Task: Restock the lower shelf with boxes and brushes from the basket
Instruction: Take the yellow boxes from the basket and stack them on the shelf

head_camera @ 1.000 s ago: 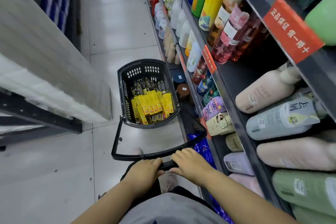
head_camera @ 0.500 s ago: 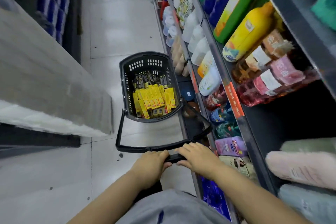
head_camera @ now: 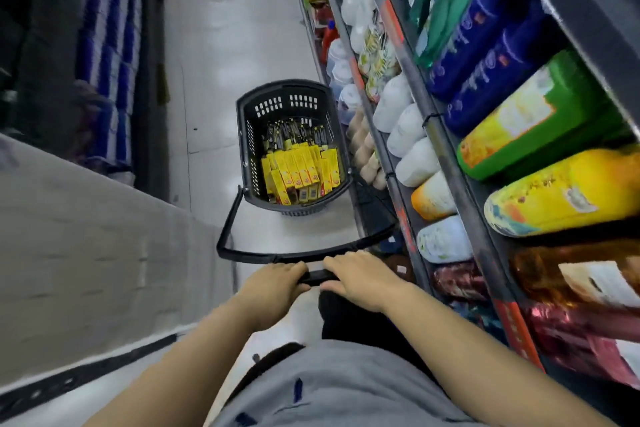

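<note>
Two hands are curling round the black handle (head_camera: 277,257): left grip (head_camera: 273,282), then right grip (head_camera: 360,279). Ahead, the basket (head_camera: 249,135) is standing on the floor (head_camera: 221,55), carrying yellow boxes (head_camera: 299,168), beside the shelves (head_camera: 408,87).

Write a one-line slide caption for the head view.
Both hands, left and right, grip the handle of a floor basket holding yellow boxes.

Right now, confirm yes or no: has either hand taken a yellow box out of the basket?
No: the left hand and right hand both grip the basket handle, and the yellow boxes lie inside the basket.
</note>
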{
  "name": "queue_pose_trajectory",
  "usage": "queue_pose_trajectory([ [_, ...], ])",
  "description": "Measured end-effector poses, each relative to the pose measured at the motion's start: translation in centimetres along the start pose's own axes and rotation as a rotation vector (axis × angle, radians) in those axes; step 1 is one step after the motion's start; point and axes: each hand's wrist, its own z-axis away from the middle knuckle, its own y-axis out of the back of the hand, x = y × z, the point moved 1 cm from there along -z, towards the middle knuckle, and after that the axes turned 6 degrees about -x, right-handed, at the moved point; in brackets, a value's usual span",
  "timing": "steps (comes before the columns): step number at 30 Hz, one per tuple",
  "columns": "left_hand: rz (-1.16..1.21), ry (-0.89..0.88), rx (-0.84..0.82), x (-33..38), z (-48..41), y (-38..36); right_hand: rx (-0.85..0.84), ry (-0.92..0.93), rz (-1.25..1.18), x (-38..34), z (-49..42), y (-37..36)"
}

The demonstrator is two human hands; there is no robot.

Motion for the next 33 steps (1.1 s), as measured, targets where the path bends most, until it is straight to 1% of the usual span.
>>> queue_pose_trajectory([
  [5, 0.060, 0.107, 0.000, -2.5, -7.1, 7.5, -0.023, 0.001, -0.005, 4.8, -6.6, 7.9],
  [9, 0.102, 0.142, 0.005, -5.5, -12.6, 13.1, 0.013, 0.008, 0.035, 8.2, -11.7, 13.9],
  [13, 0.108, 0.093, 0.038, -9.8, -17.5, 17.8, 0.005, -0.024, 0.059, 11.1, -17.2, 18.6],
  [18, 0.025, 0.031, 0.128, -15.3, -23.1, 22.8, -0.037, -0.089, 0.019, 13.2, -24.5, 24.4],
  [21, 0.016, 0.008, 0.109, -19.1, -25.9, 27.6, -0.053, -0.139, -0.035, 13.5, -28.8, 28.8],
  [25, 0.010, -0.043, 0.149, -23.9, -28.7, 34.5, -0.007, -0.155, -0.031, 13.7, -34.6, 34.8],
  [27, 0.016, -0.062, 0.148, -25.7, -29.9, 37.0, 0.026, -0.159, 0.004, 14.3, -37.0, 36.7],
  [29, 0.023, -0.066, 0.131, -27.2, -31.3, 39.1, 0.019, -0.169, 0.023, 15.0, -39.1, 38.0],
  [33, 0.050, -0.070, 0.118, -30.4, -35.3, 43.4, -0.001, -0.167, -0.053, 17.7, -44.1, 41.4],
])
